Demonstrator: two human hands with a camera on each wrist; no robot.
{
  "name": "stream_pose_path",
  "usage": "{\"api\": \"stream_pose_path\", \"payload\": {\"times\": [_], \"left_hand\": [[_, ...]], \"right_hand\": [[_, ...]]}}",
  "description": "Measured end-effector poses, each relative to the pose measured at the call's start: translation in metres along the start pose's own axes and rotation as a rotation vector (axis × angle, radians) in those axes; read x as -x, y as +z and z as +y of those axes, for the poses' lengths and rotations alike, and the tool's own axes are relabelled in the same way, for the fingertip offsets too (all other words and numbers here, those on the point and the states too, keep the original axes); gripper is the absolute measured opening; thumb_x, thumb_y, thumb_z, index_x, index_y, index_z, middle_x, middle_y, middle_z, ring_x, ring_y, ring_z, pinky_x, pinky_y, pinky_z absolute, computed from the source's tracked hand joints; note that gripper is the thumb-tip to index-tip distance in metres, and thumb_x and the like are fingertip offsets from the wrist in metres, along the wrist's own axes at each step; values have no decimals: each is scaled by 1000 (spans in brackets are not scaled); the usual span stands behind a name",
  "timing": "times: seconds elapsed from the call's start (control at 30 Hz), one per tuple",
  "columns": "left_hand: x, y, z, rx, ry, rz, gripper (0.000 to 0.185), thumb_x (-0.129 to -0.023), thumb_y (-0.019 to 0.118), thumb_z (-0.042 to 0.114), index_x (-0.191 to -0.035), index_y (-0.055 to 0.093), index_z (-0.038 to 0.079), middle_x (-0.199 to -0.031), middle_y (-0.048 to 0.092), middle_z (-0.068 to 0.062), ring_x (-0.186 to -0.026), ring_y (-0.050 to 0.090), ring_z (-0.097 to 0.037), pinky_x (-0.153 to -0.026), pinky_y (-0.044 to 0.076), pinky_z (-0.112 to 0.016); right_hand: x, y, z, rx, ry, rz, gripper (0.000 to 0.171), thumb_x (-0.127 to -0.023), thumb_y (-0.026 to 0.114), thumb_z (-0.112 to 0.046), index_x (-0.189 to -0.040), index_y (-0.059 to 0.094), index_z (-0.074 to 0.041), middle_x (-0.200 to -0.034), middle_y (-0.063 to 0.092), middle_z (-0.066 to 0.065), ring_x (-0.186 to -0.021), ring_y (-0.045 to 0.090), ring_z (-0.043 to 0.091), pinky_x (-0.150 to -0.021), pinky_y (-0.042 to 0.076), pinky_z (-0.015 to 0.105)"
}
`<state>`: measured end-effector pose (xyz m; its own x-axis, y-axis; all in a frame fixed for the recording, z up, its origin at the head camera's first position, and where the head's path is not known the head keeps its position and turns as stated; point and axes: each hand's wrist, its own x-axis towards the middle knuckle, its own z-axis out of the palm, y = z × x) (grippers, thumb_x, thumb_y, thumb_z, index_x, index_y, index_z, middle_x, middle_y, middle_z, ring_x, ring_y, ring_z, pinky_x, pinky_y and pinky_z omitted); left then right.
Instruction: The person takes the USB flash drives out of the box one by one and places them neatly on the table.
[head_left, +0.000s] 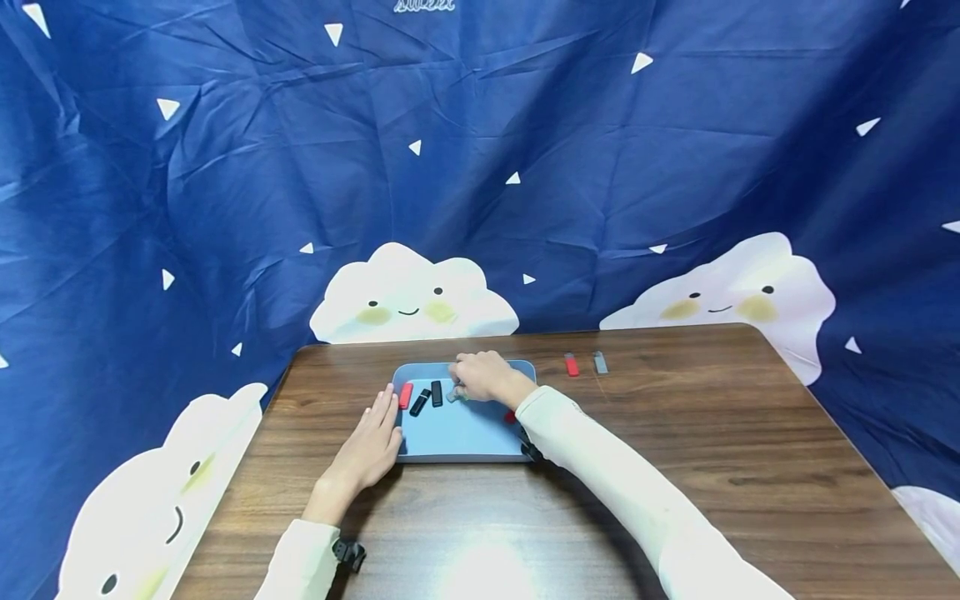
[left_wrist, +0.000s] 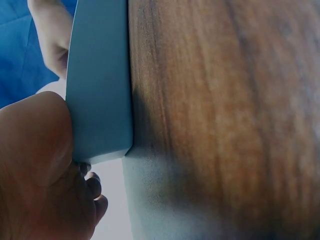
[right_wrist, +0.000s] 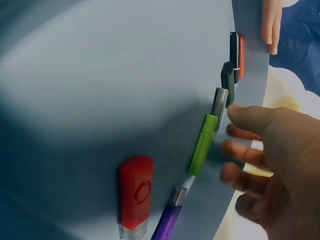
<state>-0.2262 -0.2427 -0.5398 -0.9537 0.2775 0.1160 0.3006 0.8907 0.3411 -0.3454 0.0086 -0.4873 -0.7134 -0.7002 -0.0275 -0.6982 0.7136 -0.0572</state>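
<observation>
Green stick [right_wrist: 202, 147] points lengthwise toward the grey stick [right_wrist: 219, 101], beside the right hand's [right_wrist: 285, 165] parted fingers [right_wrist: 245, 152].

Blue backdrop [head_left: 465, 108] hangs behind; brown wooden table [head_left: 712, 417] gleams.

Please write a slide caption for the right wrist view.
Right hand near a grey memory stick and a green one in a blue tray.

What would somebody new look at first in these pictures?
Probably the smiling white clouds on the dark blue curtain behind the table. Next, the pale blue tray on the table, with a red stick, a green stick and a purple stick inside. The left hand touches the tray's left side, and the right hand reaches over it.
</observation>
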Motion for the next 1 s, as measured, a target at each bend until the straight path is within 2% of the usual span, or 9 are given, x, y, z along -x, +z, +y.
{"api": "stream_pose_path", "payload": {"times": [0.17, 0.47, 0.63, 0.73, 0.8, 0.93, 1.0], "left_hand": [[-1, 2, -3, -23, 3, 4, 63, -111, 39, 22, -165, 26, -9, -178, 16, -22, -163, 22, -45, -132, 23, -62], [-1, 3, -1, -24, -13, -14, 64, -111, 41, 21, -165, 24, -8, -177, 16, -23, -164, 20, -45, -132, 23, -62], [0, -2, 4, -30, -31, -26, 63, -112, 43, 20, -165, 25, -8, -178, 17, -22, -164, 20, -43, -133, 23, -60], [1, -2, 5, -27, -23, -8, 62, -111, 42, 19, -164, 28, -9, -177, 19, -23, -163, 22, -44, -132, 24, -61], [1, -2, 5, -21, -20, -2, 62, -111, 43, 20, -164, 28, -9, -177, 20, -23, -163, 23, -44, -132, 25, -61], [2, -3, 6, -18, -24, -8, 63, -111, 43, 20, -164, 27, -9, -177, 19, -23, -164, 22, -43, -132, 25, -61], [2, -3, 6, -22, -26, -6, 63, -111, 43, 20, -164, 27, -9, -177, 19, -22, -164, 22, -43, -132, 25, -61]], "right_hand": [[-1, 3, -3, 43, 24, -33, 29, -102, 68, -48, -106, 70, -19, -106, 66, 0, -80, 56, 15, -72, 54, 36], [-3, 6, -4, 10, -27, -70, 37, -99, 71, -51, -124, 75, -24, -118, 66, 0, -85, 58, 15, -79, 55, 36], [-4, 7, -6, 25, -5, -75, 57, -94, 73, -60, -136, 69, -21, -126, 66, 1, -88, 62, 17, -83, 58, 36], [-4, 7, -6, 57, 18, -84, 66, -93, 73, -65, -139, 66, -18, -134, 66, 4, -93, 65, 18, -88, 60, 38], [-4, 8, -6, 71, 26, -95, 63, -94, 73, -63, -138, 67, -18, -137, 65, 5, -94, 65, 18, -89, 60, 39], [-4, 7, -5, 48, 22, -116, 50, -95, 75, -50, -135, 69, -19, -137, 64, 4, -93, 62, 18, -88, 59, 38], [-4, 6, -4, 25, 19, -121, 53, -95, 76, -44, -140, 67, -18, -141, 62, 4, -95, 61, 19, -90, 59, 39]]}}
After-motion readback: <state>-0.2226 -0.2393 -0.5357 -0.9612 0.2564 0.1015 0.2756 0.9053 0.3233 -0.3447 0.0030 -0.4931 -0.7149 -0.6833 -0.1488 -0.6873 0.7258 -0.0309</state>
